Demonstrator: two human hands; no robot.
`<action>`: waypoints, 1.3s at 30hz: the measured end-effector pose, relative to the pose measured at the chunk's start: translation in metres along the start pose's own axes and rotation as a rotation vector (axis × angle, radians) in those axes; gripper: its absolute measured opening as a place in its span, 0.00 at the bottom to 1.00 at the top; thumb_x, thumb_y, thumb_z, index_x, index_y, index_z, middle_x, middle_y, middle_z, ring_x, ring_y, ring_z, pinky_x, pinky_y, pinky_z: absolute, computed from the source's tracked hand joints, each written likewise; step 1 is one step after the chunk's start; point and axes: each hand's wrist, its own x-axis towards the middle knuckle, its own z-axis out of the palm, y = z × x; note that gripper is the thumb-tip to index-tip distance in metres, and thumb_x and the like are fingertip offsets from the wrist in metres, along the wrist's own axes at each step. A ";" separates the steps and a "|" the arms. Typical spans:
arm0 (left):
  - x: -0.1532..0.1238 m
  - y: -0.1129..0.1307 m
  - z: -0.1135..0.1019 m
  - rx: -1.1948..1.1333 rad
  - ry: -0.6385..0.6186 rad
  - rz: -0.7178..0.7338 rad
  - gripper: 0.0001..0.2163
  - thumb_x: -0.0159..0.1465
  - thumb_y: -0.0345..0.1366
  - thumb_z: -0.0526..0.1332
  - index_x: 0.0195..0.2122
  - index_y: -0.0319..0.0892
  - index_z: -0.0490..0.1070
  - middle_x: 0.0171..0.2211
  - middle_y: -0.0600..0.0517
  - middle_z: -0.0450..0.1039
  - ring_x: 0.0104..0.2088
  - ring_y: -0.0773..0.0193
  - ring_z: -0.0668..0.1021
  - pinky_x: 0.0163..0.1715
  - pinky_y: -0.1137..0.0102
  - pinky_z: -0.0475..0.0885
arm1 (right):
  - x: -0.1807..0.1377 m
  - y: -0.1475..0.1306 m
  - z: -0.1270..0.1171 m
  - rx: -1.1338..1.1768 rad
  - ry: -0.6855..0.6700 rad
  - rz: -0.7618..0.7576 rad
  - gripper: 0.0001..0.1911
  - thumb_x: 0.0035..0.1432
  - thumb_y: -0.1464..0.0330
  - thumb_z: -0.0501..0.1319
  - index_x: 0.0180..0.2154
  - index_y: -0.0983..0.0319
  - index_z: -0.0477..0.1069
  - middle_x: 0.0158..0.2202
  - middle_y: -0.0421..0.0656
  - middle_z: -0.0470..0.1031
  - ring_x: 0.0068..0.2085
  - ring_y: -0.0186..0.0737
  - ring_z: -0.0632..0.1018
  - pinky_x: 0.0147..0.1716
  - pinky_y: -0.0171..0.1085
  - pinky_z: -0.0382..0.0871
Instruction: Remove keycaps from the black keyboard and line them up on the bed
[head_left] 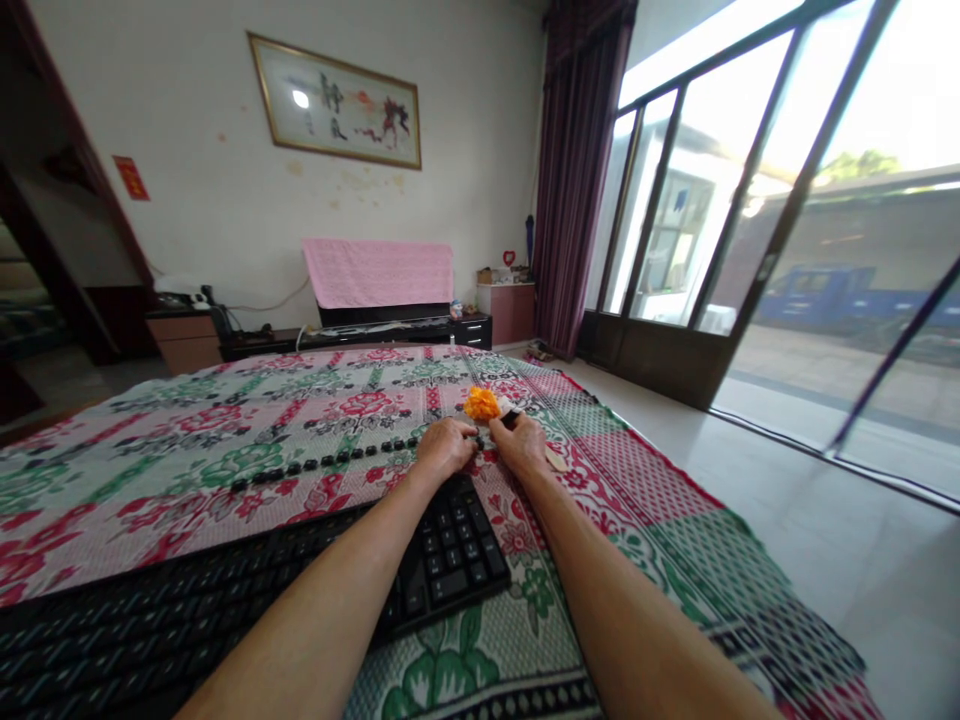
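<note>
Both of my forearms reach forward over a black keyboard [450, 555] lying on a floral cloth [187, 440]. My left hand [445, 446] is curled, knuckles up, at the right end of a row of loose black keycaps [322, 462] laid out on the cloth. My right hand [519, 441] is closed beside it, pinching a small dark piece that I cannot name. An orange fluffy ball [481, 404] sits just beyond both hands. A small pale flat piece [556, 459] lies by my right wrist.
The cloth covers a low wide surface whose right edge drops to a tiled floor [787, 520]. Large glass sliding doors [750, 220] stand at the right with a purple curtain [574, 180]. A pink-covered piano [379, 285] and low cabinets line the far wall.
</note>
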 end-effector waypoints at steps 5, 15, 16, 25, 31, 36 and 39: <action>-0.003 -0.003 -0.004 -0.017 -0.005 0.033 0.14 0.56 0.37 0.56 0.43 0.51 0.73 0.43 0.55 0.74 0.43 0.63 0.74 0.43 0.74 0.66 | -0.002 -0.002 0.003 -0.028 0.016 -0.042 0.15 0.48 0.62 0.53 0.28 0.65 0.74 0.25 0.46 0.75 0.29 0.40 0.74 0.28 0.33 0.61; -0.005 -0.003 -0.006 0.001 -0.032 0.057 0.13 0.55 0.36 0.55 0.40 0.50 0.75 0.38 0.55 0.76 0.39 0.65 0.76 0.40 0.75 0.67 | -0.004 -0.003 0.004 -0.001 0.021 -0.054 0.15 0.48 0.62 0.54 0.28 0.65 0.74 0.24 0.45 0.75 0.28 0.39 0.74 0.28 0.33 0.61; -0.005 -0.003 -0.006 0.005 -0.035 0.054 0.13 0.56 0.36 0.55 0.39 0.50 0.75 0.39 0.55 0.76 0.39 0.65 0.76 0.40 0.76 0.67 | -0.004 -0.003 0.004 0.014 0.017 -0.060 0.14 0.48 0.62 0.54 0.27 0.65 0.73 0.24 0.44 0.75 0.27 0.38 0.74 0.27 0.32 0.61; -0.006 -0.002 -0.007 0.027 -0.057 0.017 0.13 0.55 0.36 0.55 0.39 0.51 0.75 0.39 0.55 0.76 0.39 0.64 0.76 0.40 0.75 0.68 | -0.005 -0.003 0.005 0.076 0.003 -0.077 0.14 0.47 0.62 0.55 0.25 0.65 0.73 0.23 0.43 0.74 0.27 0.37 0.73 0.27 0.32 0.61; -0.007 -0.001 -0.008 0.040 -0.057 -0.002 0.13 0.55 0.35 0.55 0.39 0.50 0.75 0.40 0.53 0.76 0.41 0.62 0.76 0.41 0.73 0.68 | -0.005 -0.004 0.005 0.137 -0.004 -0.050 0.13 0.46 0.62 0.55 0.26 0.65 0.73 0.23 0.44 0.74 0.27 0.38 0.74 0.27 0.32 0.62; -0.009 0.002 -0.007 0.042 -0.062 -0.026 0.13 0.56 0.37 0.55 0.39 0.51 0.75 0.40 0.52 0.76 0.42 0.60 0.75 0.41 0.72 0.68 | -0.004 -0.003 0.011 0.224 -0.045 -0.024 0.15 0.46 0.62 0.55 0.26 0.66 0.73 0.23 0.43 0.74 0.26 0.37 0.74 0.25 0.31 0.63; -0.009 0.003 -0.006 0.044 -0.061 -0.033 0.13 0.56 0.37 0.54 0.39 0.50 0.75 0.41 0.51 0.75 0.42 0.60 0.75 0.41 0.71 0.68 | -0.002 -0.002 0.015 0.242 -0.067 -0.013 0.15 0.46 0.61 0.55 0.25 0.66 0.73 0.22 0.43 0.74 0.24 0.36 0.73 0.23 0.31 0.63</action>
